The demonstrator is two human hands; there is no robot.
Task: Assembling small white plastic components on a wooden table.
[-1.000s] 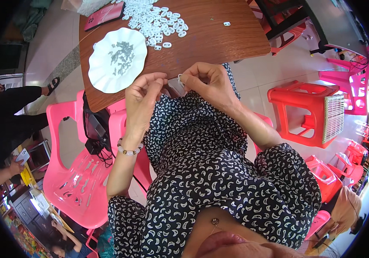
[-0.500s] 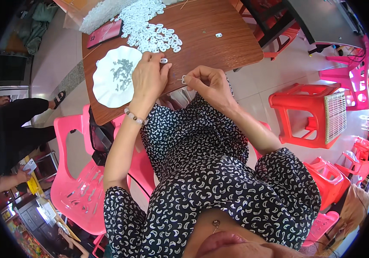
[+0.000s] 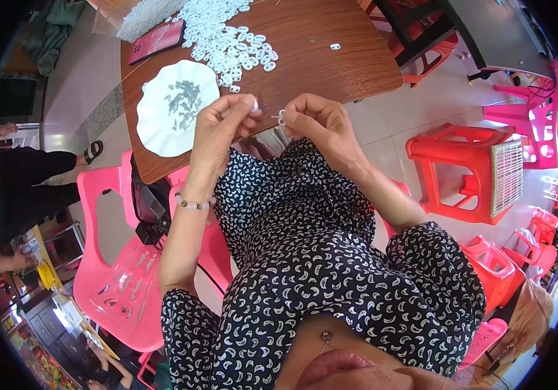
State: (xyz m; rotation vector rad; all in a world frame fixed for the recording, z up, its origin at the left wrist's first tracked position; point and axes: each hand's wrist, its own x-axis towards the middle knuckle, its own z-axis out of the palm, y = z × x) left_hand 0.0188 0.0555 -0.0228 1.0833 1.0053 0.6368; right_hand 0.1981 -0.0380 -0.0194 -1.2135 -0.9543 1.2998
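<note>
My left hand (image 3: 221, 127) and my right hand (image 3: 316, 123) are raised close together over my lap, at the near edge of a round wooden table (image 3: 318, 58). The left pinches a small white piece (image 3: 253, 104) between thumb and fingers. The right pinches a small white ring-shaped piece (image 3: 281, 117) with a thin metal part sticking out toward the left hand. A heap of white plastic rings (image 3: 230, 39) lies on the table. Beside it a white scalloped plate (image 3: 176, 105) holds small grey metal parts.
A red phone (image 3: 156, 41) lies at the table's far left. A pink plastic chair (image 3: 126, 266) stands at my left, red stools (image 3: 470, 169) at my right. A person in black (image 3: 15, 188) sits at the left.
My left hand drew back from the plate toward my right hand, carrying a small white piece. Both hands now meet just off the table edge.
</note>
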